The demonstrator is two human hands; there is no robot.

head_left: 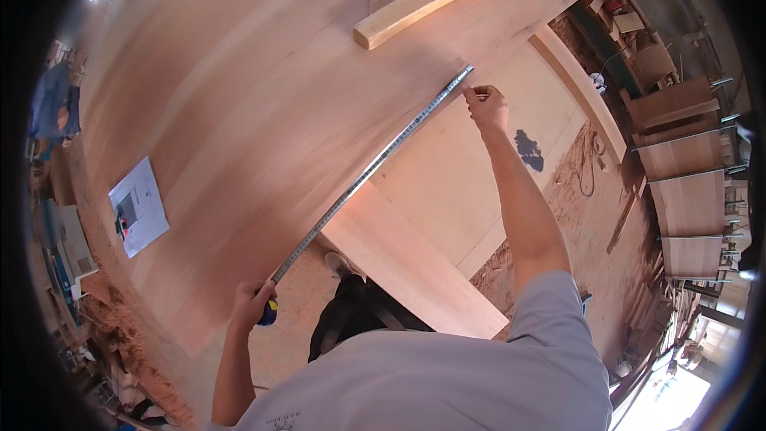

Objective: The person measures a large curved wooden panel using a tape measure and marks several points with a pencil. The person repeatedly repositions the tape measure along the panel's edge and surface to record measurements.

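Note:
A large reddish-brown wooden panel (231, 136) spreads in front of me. My left hand (252, 302) is closed around a tape measure (270, 314) with a dark blue and yellow case, beside the panel's near edge. From it the metal tape blade (384, 156) runs out straight, up and to the right along that edge. Close to the blade's far end, my right hand (487, 107) has its fingers pinched together. A small thin pale thing shows at those fingers, too small to name.
On the panel lie a curved pale wooden piece (447, 0) and a white paper sheet (140, 207). A narrower board (415, 259) stretches below the blade. Clamped boards (690, 199) stand at the right, over sawdust. At the far left is another person (56, 104).

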